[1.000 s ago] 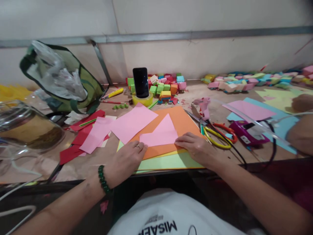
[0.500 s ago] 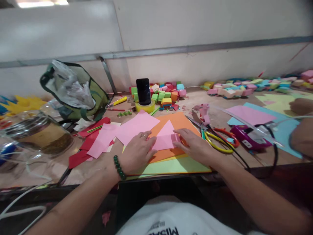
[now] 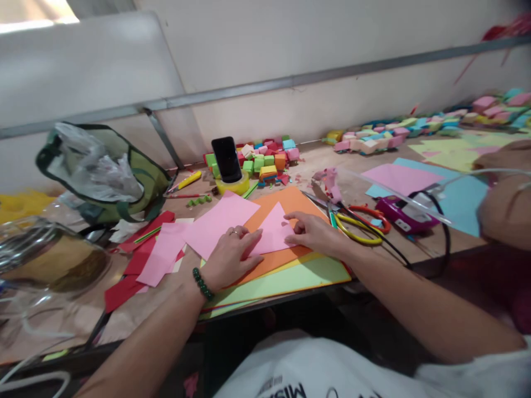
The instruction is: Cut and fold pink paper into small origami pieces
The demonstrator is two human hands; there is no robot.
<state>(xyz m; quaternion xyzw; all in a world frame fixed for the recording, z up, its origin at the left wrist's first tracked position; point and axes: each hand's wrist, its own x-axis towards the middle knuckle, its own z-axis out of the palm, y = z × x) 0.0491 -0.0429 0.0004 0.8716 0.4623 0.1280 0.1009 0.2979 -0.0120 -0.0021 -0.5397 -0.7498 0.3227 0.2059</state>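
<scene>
A pink sheet of paper (image 3: 271, 229) with a pointed top lies on an orange sheet (image 3: 290, 199), between my hands. My left hand (image 3: 234, 254), with a ring and a green bead bracelet, rests on its left side, fingers spread. At its right edge is my right hand (image 3: 313, 232), fingers bent, the thumb and forefinger apart and touching the paper. Yellow and light green sheets (image 3: 286, 284) are stacked under the orange one. Another pink sheet (image 3: 224, 218) lies just beyond my left hand.
Scissors with yellow handles (image 3: 359, 232) and a purple device with a cable (image 3: 406, 214) lie to the right. A phone (image 3: 227, 157) leans in a yellow tape roll (image 3: 234, 183). Behind are small paper boxes (image 3: 259, 163). Left stand a green bag (image 3: 145, 177) and jar (image 3: 62, 260). A co-worker's arm (image 3: 504, 210) is far right.
The strip folded over along the pink paper's near side now lies opened out flat. My right hand's fingers have bent and drawn in at the right edge. The view has turned a little right.
</scene>
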